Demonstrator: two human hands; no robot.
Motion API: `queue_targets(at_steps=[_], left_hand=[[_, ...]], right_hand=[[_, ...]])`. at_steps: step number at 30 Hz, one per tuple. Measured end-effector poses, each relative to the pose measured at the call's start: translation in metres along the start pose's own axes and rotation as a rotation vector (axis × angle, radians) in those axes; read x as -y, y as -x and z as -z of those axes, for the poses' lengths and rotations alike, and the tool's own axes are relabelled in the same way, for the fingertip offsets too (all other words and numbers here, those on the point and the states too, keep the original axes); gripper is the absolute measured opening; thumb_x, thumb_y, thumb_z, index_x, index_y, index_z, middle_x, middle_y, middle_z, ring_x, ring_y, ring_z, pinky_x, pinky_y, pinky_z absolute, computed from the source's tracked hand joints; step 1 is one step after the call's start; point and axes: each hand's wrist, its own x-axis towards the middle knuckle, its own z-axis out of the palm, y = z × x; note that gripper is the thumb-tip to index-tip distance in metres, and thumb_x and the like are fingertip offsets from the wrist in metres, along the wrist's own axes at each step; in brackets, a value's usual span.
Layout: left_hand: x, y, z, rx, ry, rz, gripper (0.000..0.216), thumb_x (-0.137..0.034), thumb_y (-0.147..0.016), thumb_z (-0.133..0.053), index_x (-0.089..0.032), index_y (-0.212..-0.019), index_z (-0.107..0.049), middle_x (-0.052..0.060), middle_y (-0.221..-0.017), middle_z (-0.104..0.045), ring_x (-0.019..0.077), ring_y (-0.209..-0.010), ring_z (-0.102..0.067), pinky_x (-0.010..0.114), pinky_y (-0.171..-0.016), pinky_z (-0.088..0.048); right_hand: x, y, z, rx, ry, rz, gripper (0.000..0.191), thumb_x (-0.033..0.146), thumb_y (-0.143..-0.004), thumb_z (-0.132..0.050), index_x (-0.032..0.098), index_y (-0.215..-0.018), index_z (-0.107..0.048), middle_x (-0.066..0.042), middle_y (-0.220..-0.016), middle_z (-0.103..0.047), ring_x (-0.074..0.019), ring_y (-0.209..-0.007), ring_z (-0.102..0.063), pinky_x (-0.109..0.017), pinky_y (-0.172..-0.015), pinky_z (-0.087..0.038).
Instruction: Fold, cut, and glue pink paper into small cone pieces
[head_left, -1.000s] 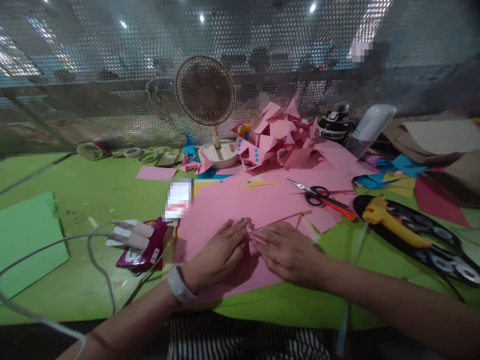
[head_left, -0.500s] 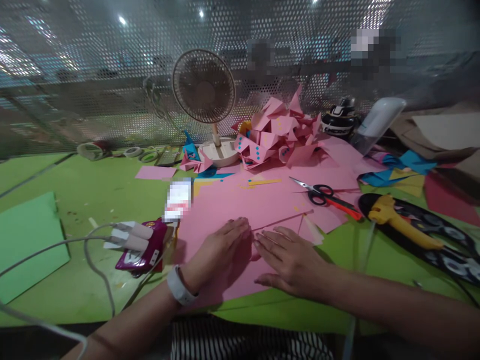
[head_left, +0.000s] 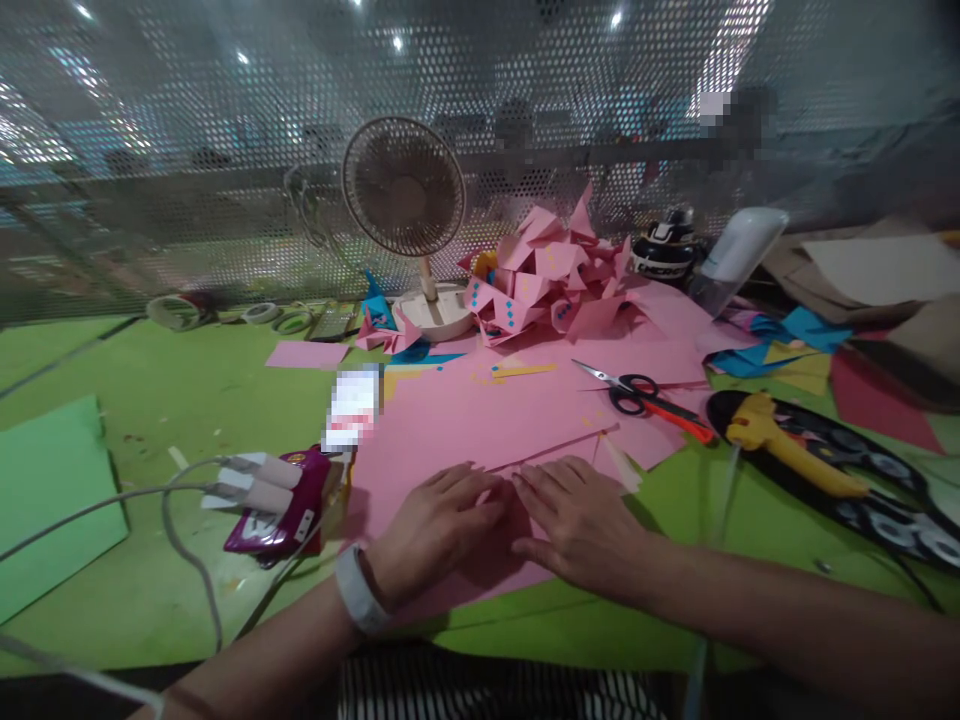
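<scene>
Resting on pink paper | left hand: fingers bent, can't tell if pinching | right hand: fingers spread | uneven pushing could make paper slip or crumple

Beyond my right hand, the black lidded container reads "EMERG", its remaining letters unclear; left of my left hand, markings on the purple case are too blurred to read.

Rests left hand and right hand close together on pink paper.
Wears a pale wristband; has scissors (black-handled) lying beyond the right hand, with a fan and heaped pink shapes farther back.
</scene>
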Motion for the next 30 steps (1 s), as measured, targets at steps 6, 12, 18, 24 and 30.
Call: queue_targets(at_steps=[6,12,18,24,30], left_hand=[[0.004,0.001,-0.005,0.04,0.006,-0.037,0.031,-0.016,-0.092,-0.04,-0.018,-0.121,-0.052,0.008,-0.121,-0.06,0.0196,-0.109,-0.056,0.039,-0.095,-0.047],[0.008,0.004,-0.007,0.101,-0.025,-0.065,0.039,-0.014,-0.092,-0.037,-0.018,-0.13,-0.043,0.008,-0.133,-0.05,0.0189,-0.12,-0.048,0.037,-0.1,-0.043],[0.008,0.001,-0.008,0.143,-0.013,-0.049,0.046,-0.01,-0.091,-0.036,-0.02,-0.136,-0.035,0.007,-0.14,-0.041,0.0176,-0.128,-0.038,0.038,-0.104,-0.038],[0.005,-0.003,-0.002,0.203,-0.003,-0.074,0.048,-0.01,-0.091,-0.037,-0.021,-0.138,-0.032,0.006,-0.137,-0.045,0.017,-0.125,-0.042,0.038,-0.104,-0.038],[0.003,-0.006,0.001,0.228,-0.039,-0.13,0.045,-0.013,-0.092,-0.037,-0.017,-0.136,-0.034,0.008,-0.138,-0.043,0.0189,-0.126,-0.041,0.04,-0.105,-0.036]], right_hand=[[-0.012,0.001,0.009,0.047,-0.006,-0.111,0.032,0.028,-0.09,-0.041,0.01,-0.107,-0.061,-0.014,-0.1,-0.065,-0.0249,-0.089,-0.056,-0.04,-0.076,-0.043],[-0.028,0.003,0.017,0.136,-0.011,-0.119,0.017,0.02,-0.086,-0.051,0.016,-0.096,-0.064,-0.01,-0.094,-0.065,-0.0231,-0.086,-0.057,-0.035,-0.069,-0.045],[-0.046,-0.002,0.025,0.228,-0.11,-0.043,0.017,0.028,-0.083,-0.059,0.019,-0.097,-0.064,-0.008,-0.096,-0.062,-0.0217,-0.09,-0.056,-0.033,-0.07,-0.048],[-0.051,-0.003,0.026,0.259,-0.105,-0.03,0.017,0.027,-0.083,-0.059,0.018,-0.097,-0.065,-0.007,-0.096,-0.062,-0.0215,-0.088,-0.055,-0.032,-0.07,-0.047],[-0.051,-0.001,0.026,0.254,-0.113,-0.021,0.017,0.027,-0.086,-0.055,0.018,-0.096,-0.065,-0.008,-0.095,-0.061,-0.0211,-0.088,-0.054,-0.032,-0.07,-0.045]])
